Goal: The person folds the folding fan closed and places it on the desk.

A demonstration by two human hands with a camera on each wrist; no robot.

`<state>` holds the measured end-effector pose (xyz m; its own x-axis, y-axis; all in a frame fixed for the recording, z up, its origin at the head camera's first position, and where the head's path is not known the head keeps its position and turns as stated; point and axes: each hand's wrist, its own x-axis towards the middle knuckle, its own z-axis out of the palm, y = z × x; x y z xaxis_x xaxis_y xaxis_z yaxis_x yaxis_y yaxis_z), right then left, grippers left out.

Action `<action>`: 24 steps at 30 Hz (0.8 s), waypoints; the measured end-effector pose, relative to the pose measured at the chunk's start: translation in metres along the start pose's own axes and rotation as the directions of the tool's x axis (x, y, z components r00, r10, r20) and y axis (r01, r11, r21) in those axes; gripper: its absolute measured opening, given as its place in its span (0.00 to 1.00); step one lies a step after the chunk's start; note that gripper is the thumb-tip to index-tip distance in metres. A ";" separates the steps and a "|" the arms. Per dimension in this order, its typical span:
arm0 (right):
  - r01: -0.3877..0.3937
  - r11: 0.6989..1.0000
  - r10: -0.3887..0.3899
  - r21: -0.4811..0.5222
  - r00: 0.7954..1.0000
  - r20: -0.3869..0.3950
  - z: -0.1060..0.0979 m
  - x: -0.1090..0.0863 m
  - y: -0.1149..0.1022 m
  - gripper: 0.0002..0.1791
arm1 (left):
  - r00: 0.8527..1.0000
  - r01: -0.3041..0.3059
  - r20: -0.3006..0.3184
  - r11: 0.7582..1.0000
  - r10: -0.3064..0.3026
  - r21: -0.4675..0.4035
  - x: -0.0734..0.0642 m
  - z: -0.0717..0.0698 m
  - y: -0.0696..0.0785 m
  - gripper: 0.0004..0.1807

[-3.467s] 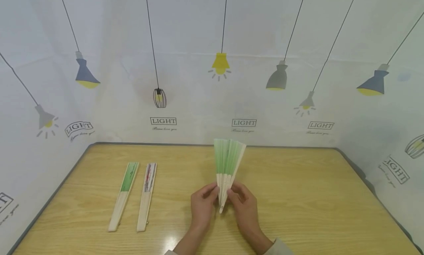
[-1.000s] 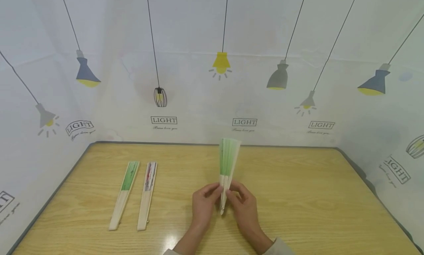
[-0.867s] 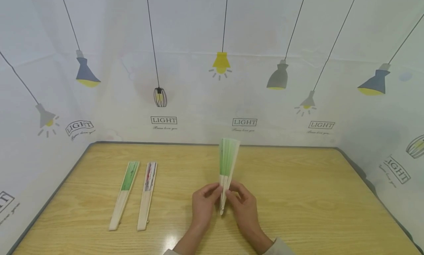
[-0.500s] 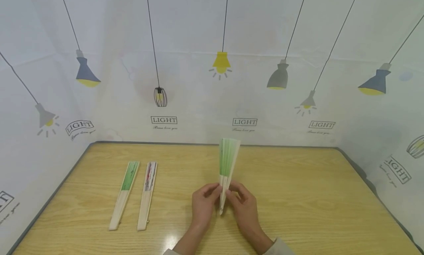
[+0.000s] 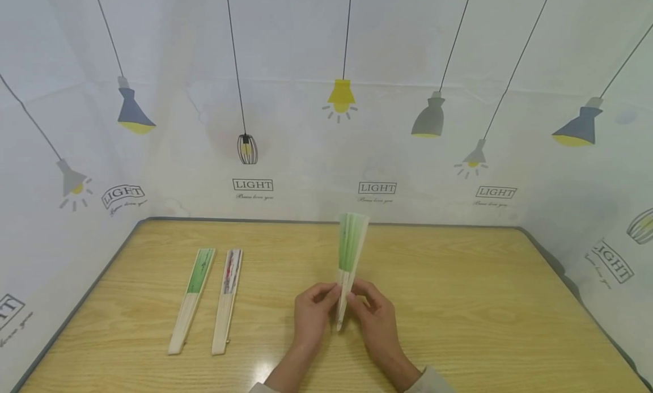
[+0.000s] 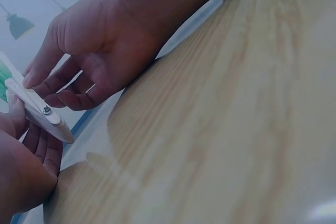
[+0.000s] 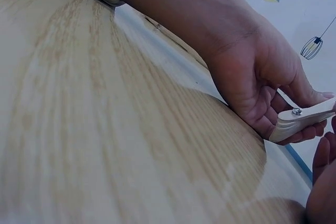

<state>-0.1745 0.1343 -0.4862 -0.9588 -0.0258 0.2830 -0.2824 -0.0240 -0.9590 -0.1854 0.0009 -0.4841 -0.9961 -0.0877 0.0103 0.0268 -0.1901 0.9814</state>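
Note:
Between my two hands stands a folding fan with pale green cloth and light wooden ribs, spread only slightly, its pivot end down. My left hand pinches the ribs from the left with thumb and fingers. From the right, my right hand pinches the same ribs. A metal pivot pin shows at the fan's lower end in the left wrist view; in the right wrist view the stacked rib ends lie against the right hand's fingers.
Two folded fans lie side by side on the wooden table at the left: a green one and a white one with a red and dark print. A white curtain printed with lamps surrounds the table's back and sides.
The green fan has narrowed from a wider spread 3.5 seconds ago to a few folds. Over the last half second its lower end has shifted slightly left; both hands keep their grip.

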 end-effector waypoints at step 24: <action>0.021 0.999 -0.021 -0.039 1.000 -0.010 0.004 -0.002 -0.020 0.23 | 0.999 0.009 0.044 1.000 -0.008 -0.005 -0.008 0.001 0.020 0.11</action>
<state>-0.1665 0.1306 -0.4678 -0.9528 -0.0153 0.3033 -0.3035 0.0140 -0.9527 -0.1774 -0.0009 -0.4648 -0.9990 -0.0434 0.0103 0.0186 -0.1955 0.9805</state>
